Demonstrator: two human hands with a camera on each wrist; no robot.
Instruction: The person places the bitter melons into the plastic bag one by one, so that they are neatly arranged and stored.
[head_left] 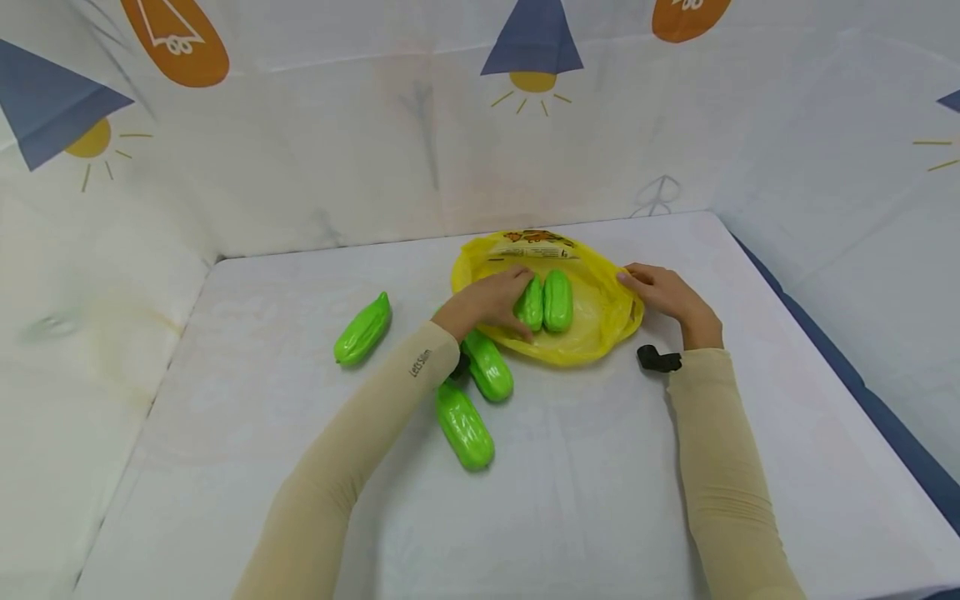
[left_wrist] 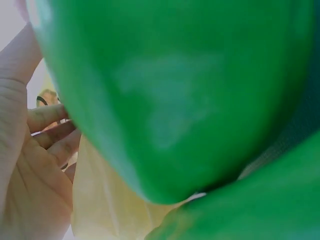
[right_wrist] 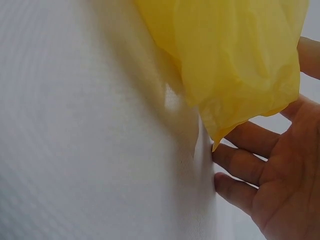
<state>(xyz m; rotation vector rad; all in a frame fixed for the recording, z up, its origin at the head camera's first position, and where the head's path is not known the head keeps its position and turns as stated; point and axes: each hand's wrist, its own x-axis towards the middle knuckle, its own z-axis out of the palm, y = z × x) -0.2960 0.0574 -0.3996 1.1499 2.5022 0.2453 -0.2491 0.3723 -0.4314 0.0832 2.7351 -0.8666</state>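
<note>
My left hand (head_left: pixel 491 300) is at a gourd (head_left: pixel 532 305) in the bag (head_left: pixel 588 337); I cannot tell whether it grips. My right hand (head_left: pixel 667 293) pinches the bag's rim.

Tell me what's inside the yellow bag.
Two green vegetables lie side by side in the yellow bag. The left hand covers part of one; anything beneath that hand or the bag's folds can't be seen.

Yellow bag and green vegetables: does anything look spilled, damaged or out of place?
Nothing stands out: no spill or damage shows. Two green vegetables lie in the crumpled yellow bag; three others lie outside on the white tabletop.
</note>
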